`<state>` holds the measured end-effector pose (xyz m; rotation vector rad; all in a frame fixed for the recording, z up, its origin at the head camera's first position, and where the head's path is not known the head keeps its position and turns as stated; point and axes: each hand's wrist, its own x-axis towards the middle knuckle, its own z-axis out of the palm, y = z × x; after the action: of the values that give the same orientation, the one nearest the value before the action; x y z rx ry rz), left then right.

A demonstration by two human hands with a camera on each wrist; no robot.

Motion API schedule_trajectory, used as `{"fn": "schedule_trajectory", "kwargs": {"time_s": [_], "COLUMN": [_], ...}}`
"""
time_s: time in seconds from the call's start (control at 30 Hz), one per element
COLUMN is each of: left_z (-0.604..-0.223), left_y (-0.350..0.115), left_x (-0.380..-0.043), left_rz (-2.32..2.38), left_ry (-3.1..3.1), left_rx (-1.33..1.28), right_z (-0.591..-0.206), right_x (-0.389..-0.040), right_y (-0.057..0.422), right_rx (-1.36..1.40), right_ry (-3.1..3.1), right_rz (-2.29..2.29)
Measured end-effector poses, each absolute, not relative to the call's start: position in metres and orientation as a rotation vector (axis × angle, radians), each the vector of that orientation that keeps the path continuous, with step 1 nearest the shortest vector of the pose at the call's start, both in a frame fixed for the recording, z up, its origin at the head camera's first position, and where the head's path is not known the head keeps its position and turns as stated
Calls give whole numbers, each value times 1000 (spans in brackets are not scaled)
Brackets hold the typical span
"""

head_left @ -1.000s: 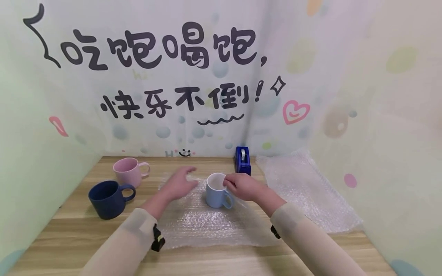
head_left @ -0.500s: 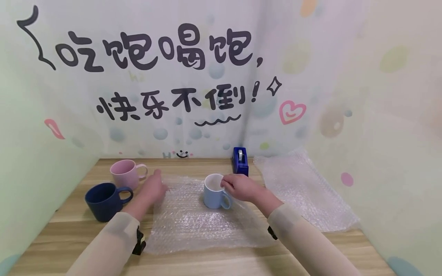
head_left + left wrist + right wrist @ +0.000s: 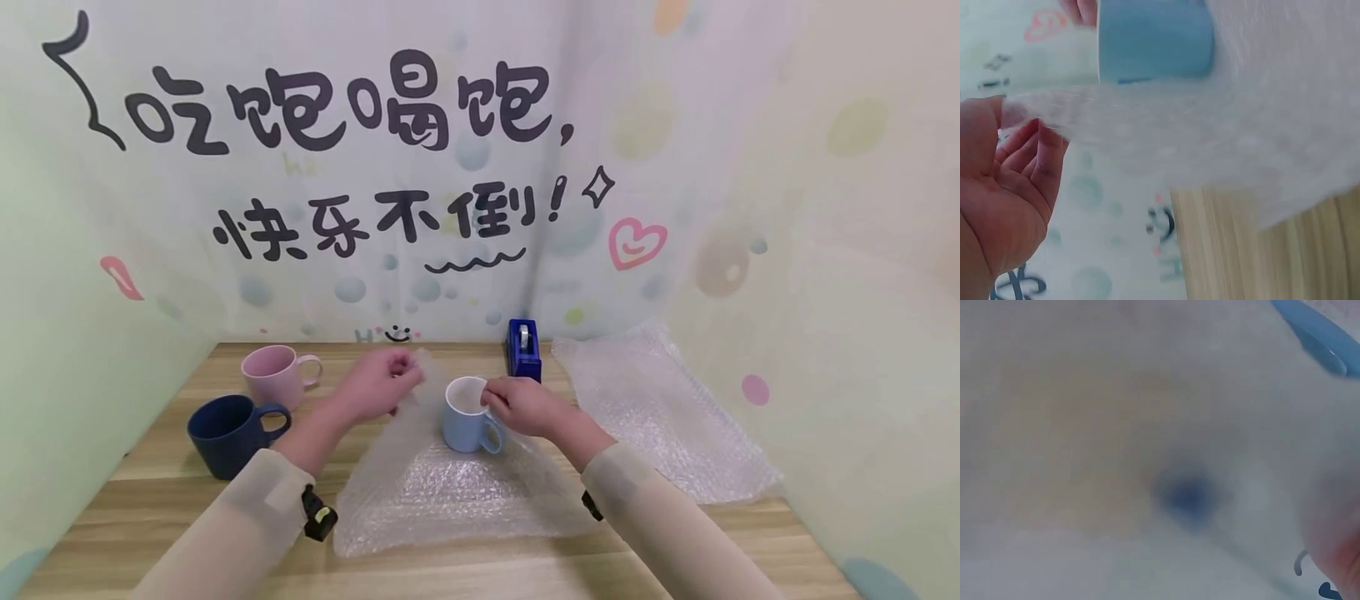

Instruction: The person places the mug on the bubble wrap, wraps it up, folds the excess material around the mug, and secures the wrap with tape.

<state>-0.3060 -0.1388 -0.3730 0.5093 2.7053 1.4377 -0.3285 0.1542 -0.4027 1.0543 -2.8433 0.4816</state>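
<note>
Left hand [image 3: 377,385] pinches raised clear plastic bubble wrap [image 3: 438,487], right hand [image 3: 531,407] a light-blue cylindrical mug [image 3: 462,430]; folding apparently needs it steady.

A pink mug [image 3: 272,383] stands behind a dark-blue, wide-mouthed mug [image 3: 227,450] at left, with a blue tape dispenser [image 3: 524,350] near the black-lettered pale backdrop [image 3: 480,304] and a translucent bubble-wrap sheet [image 3: 660,417] at right.
</note>
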Motion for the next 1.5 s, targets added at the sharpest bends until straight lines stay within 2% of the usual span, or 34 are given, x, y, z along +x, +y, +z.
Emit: {"fn": "schedule_trajectory", "kwargs": {"time_s": [0.27,0.63,0.8,1.03,1.23,1.5], "left_z": [-378,-392,-404,-407,-407,-410], "left_y": [-92,-101,-93,-83,-82,-85], "left_x": [-298,-305,-311,-313,-312,-303], "left_rz": [1347,700,598,620,623,843], "left_ry": [2629,2806,2835,2847,2843,2824], "left_rx": [643,1115,1258,1118,1125,889], "right_z": [-405,-406,-403,-398,-395,-396], "right_x": [-329,-333,-332,-327,-327,-332], "right_y": [155,155,153,147,143,142], "right_rx": [1027,1067,993,957,979,1053], "right_ry": [-2865,-2843,-2902,-2926,-2939,-2984], "right_rz": [512,467,550,584,529,459]}}
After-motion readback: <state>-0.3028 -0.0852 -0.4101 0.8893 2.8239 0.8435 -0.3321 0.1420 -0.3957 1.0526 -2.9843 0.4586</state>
